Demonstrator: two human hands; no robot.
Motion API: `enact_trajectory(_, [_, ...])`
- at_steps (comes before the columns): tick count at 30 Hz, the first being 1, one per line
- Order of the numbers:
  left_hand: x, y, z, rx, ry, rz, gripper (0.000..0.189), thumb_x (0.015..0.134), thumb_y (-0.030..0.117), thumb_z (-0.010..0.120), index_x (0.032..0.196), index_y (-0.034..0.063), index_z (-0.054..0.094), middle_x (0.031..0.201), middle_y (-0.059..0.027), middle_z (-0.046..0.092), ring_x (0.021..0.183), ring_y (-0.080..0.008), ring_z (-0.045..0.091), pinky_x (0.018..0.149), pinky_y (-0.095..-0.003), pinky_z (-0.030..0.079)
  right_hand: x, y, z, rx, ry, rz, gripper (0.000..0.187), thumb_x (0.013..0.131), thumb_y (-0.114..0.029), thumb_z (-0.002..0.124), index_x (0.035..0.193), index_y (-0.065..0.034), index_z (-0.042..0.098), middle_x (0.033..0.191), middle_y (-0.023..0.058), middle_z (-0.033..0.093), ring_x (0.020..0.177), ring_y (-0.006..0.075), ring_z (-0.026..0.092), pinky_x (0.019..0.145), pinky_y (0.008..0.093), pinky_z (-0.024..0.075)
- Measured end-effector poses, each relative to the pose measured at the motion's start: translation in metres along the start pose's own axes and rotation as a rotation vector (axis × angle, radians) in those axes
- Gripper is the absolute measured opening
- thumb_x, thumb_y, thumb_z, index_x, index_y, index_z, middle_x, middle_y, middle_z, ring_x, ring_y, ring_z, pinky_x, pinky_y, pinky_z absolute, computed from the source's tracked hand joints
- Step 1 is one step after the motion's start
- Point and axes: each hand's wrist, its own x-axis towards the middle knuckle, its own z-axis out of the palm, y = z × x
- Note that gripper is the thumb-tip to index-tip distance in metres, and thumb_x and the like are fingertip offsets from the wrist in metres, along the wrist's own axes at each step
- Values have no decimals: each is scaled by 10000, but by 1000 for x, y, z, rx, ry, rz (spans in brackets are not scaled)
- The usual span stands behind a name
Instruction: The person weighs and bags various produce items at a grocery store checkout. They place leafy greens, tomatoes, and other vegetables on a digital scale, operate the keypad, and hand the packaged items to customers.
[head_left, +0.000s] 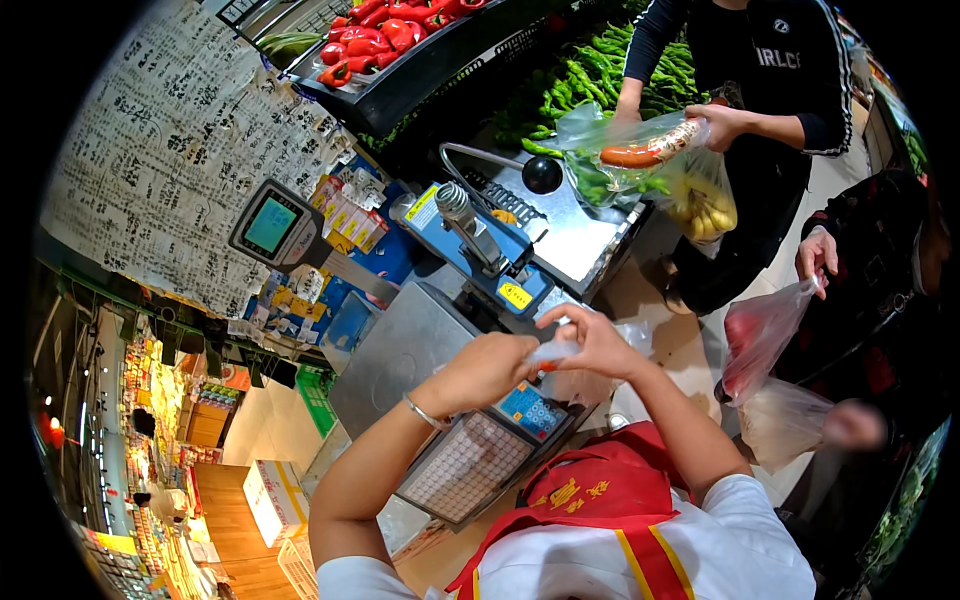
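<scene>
My left hand (491, 367), with a bracelet at its wrist, grips the gathered neck of a clear plastic bag (581, 386). My right hand (600, 345) pinches the same bag from the other side, its index finger raised and bent. A bit of orange-red shows beside the fingers; what it is I cannot tell. Both hands are above the front corner of a weighing scale with a steel pan (390, 360) and a keypad (469, 465). Just beyond them stands a blue bag-sealing machine (480, 240) with a lever ending in a black ball knob (541, 175).
The scale's lit display (274, 221) rises on a post at left. A person (765, 75) opposite holds plastic bags of produce and a sausage (634, 155); another person at right carries a reddish bag (757, 337). Behind are red peppers (375, 41) and green peppers (600, 71).
</scene>
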Motion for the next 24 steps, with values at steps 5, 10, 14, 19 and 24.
enact_trajectory(5, [25, -28, 3, -617, 260, -125, 247, 858, 248, 510, 778, 28, 590, 628, -76, 541, 585, -143, 502, 562, -277, 384, 21, 4, -35, 138, 136, -162, 381, 764, 11, 625, 1113, -18, 475, 974, 54, 518, 755, 91, 560, 639, 212, 458])
enact_trajectory(10, [53, -24, -7, -261, 503, -197, 233, 883, 226, 492, 752, 45, 559, 626, -62, 541, 563, -160, 504, 534, -274, 380, 63, 28, -45, 151, 316, -279, 247, 810, -28, 608, 1023, -17, 482, 954, 42, 509, 723, 85, 555, 631, 206, 453])
enact_trajectory(14, [55, -31, -3, -61, 578, -242, 211, 863, 222, 493, 749, 49, 536, 656, -150, 571, 651, -334, 569, 562, -407, 420, 76, 44, -40, 26, 375, -229, 241, 816, -59, 616, 1013, -32, 478, 920, 27, 511, 731, 99, 567, 656, 224, 458])
enact_trajectory(19, [36, -58, 17, -175, 700, -279, 187, 856, 181, 494, 774, 28, 565, 646, -124, 567, 577, -257, 553, 545, -321, 411, 80, 32, -41, 106, 626, -221, 239, 809, -20, 589, 1028, -26, 495, 839, 34, 563, 813, 96, 544, 707, 224, 445])
enact_trajectory(24, [28, -60, 32, -324, 719, -353, 162, 831, 181, 504, 792, 34, 561, 678, -156, 584, 637, -326, 568, 555, -378, 414, 110, -89, -42, -125, 659, -661, 333, 813, -228, 608, 1054, -11, 531, 988, 103, 520, 895, 192, 545, 781, 300, 457])
